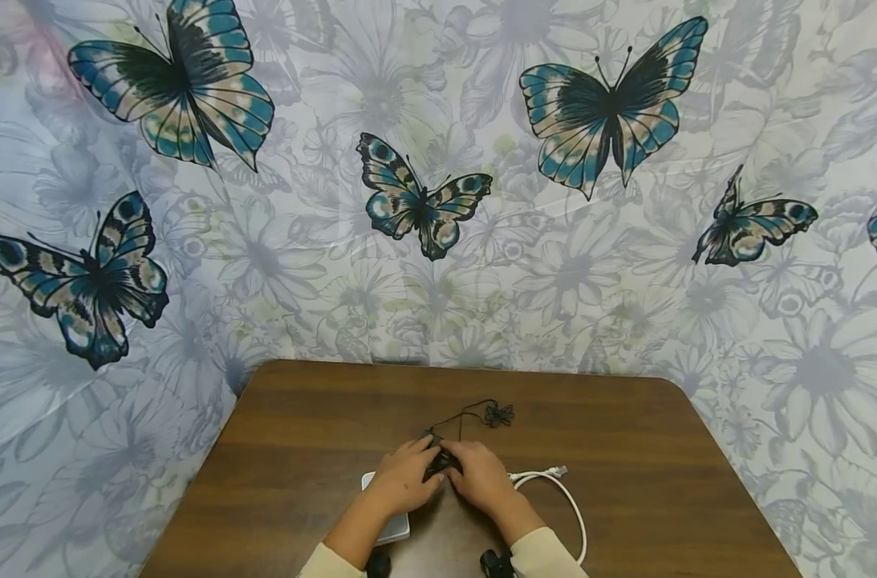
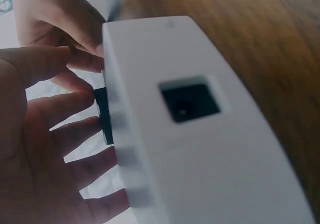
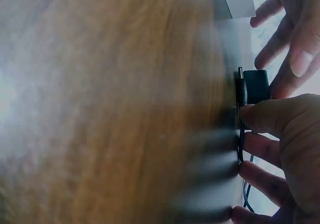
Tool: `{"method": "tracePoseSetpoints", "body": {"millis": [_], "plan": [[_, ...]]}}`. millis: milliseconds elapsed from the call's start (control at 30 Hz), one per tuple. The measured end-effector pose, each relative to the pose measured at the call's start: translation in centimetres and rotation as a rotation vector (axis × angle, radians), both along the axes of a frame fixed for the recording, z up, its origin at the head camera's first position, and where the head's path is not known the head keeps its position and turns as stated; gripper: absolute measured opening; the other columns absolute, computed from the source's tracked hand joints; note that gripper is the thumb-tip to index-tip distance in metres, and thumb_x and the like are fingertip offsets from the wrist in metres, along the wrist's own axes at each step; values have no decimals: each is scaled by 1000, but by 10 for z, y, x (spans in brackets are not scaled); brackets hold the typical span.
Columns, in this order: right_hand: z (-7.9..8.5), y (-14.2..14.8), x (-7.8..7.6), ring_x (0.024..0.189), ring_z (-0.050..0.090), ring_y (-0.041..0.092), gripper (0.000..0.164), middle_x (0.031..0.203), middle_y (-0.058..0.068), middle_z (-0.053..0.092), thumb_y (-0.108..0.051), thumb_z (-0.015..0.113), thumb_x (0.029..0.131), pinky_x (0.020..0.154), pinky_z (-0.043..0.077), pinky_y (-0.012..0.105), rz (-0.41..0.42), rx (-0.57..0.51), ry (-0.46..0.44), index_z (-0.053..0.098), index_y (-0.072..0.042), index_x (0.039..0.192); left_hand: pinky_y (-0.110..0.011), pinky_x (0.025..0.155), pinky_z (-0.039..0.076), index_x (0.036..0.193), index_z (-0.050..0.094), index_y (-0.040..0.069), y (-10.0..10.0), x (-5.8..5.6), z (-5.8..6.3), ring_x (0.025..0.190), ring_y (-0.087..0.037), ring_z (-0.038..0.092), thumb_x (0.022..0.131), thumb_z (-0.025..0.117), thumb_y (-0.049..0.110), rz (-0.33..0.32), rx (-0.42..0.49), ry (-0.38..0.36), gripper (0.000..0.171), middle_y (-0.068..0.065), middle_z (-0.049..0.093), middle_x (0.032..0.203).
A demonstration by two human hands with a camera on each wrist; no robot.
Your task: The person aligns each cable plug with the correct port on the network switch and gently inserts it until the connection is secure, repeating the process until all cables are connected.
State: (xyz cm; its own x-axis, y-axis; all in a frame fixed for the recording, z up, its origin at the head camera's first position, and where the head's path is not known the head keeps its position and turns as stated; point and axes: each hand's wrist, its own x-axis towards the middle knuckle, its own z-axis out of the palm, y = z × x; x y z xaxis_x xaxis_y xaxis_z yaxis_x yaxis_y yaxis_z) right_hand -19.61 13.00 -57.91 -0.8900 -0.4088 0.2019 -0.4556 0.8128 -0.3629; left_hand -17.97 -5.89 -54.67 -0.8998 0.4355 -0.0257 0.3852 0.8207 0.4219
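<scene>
At the middle of the table, a black power adapter [image 1: 440, 461] lies between both hands. My left hand [image 1: 403, 480] holds it from the left, thumb and index finger on either side. From the right, my right hand [image 1: 481, 478] grips its near end and cord with thumb and fingers. In the right wrist view the adapter [image 3: 257, 86] has a thin black cord with a slim barrel plug beside it. A white box-shaped device [image 2: 145, 48] stands under the left wrist, its square socket [image 2: 192, 102] facing that camera. Fingers hide much of the adapter.
A bundled black cord [image 1: 497, 414] lies beyond the hands. A white network cable [image 1: 581, 518] with a clear plug curves on the table right of my right hand. The brown table [image 1: 301, 409] meets a butterfly-patterned cloth backdrop [image 1: 301, 305].
</scene>
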Motion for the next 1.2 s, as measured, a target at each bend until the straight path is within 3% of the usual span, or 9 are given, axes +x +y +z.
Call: {"method": "tracePoseSetpoints", "body": {"millis": [300,500,633,1033,1200], "plan": [[7,-7,-6,120,59,35,62,132,10,64,-38,69,93,92,52,52,-66,81,-42,51,-10,145,-70,99,38,142,57,22,0,-1,-2,135,-39,47,97,61,41,-5,-30,19,48,-5,44,155],[6,-16,-11,111,60,30,52,122,7,67,-38,70,90,72,57,52,-134,157,-44,61,-14,136,-74,100,34,140,59,20,2,1,0,137,-37,46,99,58,39,-13,-12,9,45,-5,45,154],[6,-20,-12,105,61,28,47,118,4,68,-37,71,89,67,57,53,-158,170,-39,64,-17,131,-75,99,33,139,60,20,2,2,-1,137,-38,45,99,58,37,0,-8,17,42,-6,45,154],[9,-12,-15,105,58,27,47,115,7,60,-43,70,88,67,55,52,-150,166,-72,66,-17,127,-77,101,29,143,55,23,0,1,4,138,-43,41,98,60,39,3,31,-61,48,-4,38,158],[7,-5,-14,115,56,30,51,126,6,60,-48,67,90,76,56,52,-114,161,-80,65,-18,131,-76,101,28,141,57,25,0,2,7,136,-43,43,97,61,40,16,22,-65,47,-2,40,157]]}}
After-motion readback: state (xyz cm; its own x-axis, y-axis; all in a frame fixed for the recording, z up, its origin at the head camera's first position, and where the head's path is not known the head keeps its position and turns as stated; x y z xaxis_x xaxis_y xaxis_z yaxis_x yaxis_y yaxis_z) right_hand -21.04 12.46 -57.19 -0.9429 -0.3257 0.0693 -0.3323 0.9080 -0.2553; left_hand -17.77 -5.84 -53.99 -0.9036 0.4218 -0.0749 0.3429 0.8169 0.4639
